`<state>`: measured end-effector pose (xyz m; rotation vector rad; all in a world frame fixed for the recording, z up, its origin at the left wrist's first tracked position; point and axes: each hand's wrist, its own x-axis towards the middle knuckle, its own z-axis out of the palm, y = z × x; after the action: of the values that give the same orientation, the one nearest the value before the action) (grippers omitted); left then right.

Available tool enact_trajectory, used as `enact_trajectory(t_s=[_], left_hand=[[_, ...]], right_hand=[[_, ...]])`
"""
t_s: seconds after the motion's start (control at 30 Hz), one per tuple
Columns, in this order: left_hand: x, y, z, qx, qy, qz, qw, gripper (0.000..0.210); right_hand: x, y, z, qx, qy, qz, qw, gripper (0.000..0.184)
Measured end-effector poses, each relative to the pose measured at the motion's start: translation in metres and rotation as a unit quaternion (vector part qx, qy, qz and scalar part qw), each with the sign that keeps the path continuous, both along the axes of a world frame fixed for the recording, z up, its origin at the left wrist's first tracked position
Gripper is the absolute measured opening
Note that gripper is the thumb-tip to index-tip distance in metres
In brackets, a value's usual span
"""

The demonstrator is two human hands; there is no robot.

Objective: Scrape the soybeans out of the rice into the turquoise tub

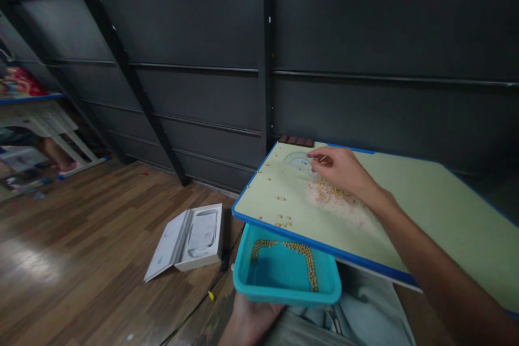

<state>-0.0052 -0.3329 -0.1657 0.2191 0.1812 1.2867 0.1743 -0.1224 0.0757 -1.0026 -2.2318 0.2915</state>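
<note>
My left hand (257, 316) is under a turquoise plastic tub (284, 294) and holds it up against the table's front edge. Yellowish round beans or chickpeas line the tub's left, back and right sides inside. Over the table (405, 216), my right hand (336, 167) has its thumb and fingers drawn together in a pinch. Whatever sits between those fingertips is too small to make out. Right beside them lies a clear protractor (298, 161). Below the right hand, a heap of pale grains (340, 208) mixed with yellowish beans (328, 190) spreads over the tabletop.
Loose beans (284, 221) dot the table's left part. A dark phone-like slab (297, 141) lies at the far left corner, near a black panelled wall (194, 54). On the wooden floor are an opened white box (200, 235) and a cable (190, 313). Another person's leg (59, 154) shows far left.
</note>
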Motion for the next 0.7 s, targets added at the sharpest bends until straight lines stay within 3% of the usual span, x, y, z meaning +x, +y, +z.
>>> enact_trajectory(t_s=[0.07,0.17,0.23,0.3,0.33,0.43,0.5,0.57,0.7], left_hand=[[-0.003,0.003,0.003,-0.013,0.014,0.015,1.0,0.053],[-0.003,0.005,0.018,-0.072,0.053,0.036,0.995,0.052],[-0.002,0.005,0.03,-0.141,0.085,0.055,0.985,0.05],[-0.002,0.003,0.033,-0.25,0.108,0.101,0.957,0.068],[-0.002,0.003,0.03,-0.279,0.11,0.118,0.947,0.076],[-0.009,0.001,0.004,-0.237,0.078,0.079,0.965,0.055],[-0.015,0.0,-0.016,-0.205,0.027,0.066,0.976,0.07],[-0.022,0.001,-0.03,-0.226,0.034,0.088,0.969,0.071],[-0.032,0.001,-0.032,-0.316,0.016,0.045,0.948,0.072]], right_hand=[[-0.007,0.03,0.002,-0.005,-0.012,-0.021,1.0,0.027],[-0.02,0.074,0.0,-0.028,-0.02,-0.035,0.999,0.022],[-0.029,0.101,-0.003,-0.045,-0.029,-0.045,0.998,0.022],[-0.038,0.126,-0.006,-0.055,-0.041,-0.061,0.996,0.021],[-0.042,0.136,-0.008,-0.058,-0.049,-0.066,0.995,0.02],[-0.054,0.162,-0.012,-0.068,-0.076,-0.077,0.992,0.026],[-0.062,0.173,-0.015,-0.07,-0.091,-0.079,0.99,0.033],[-0.071,0.181,-0.018,-0.065,-0.105,-0.078,0.989,0.034],[-0.088,0.19,-0.023,-0.047,-0.131,-0.071,0.988,0.034]])
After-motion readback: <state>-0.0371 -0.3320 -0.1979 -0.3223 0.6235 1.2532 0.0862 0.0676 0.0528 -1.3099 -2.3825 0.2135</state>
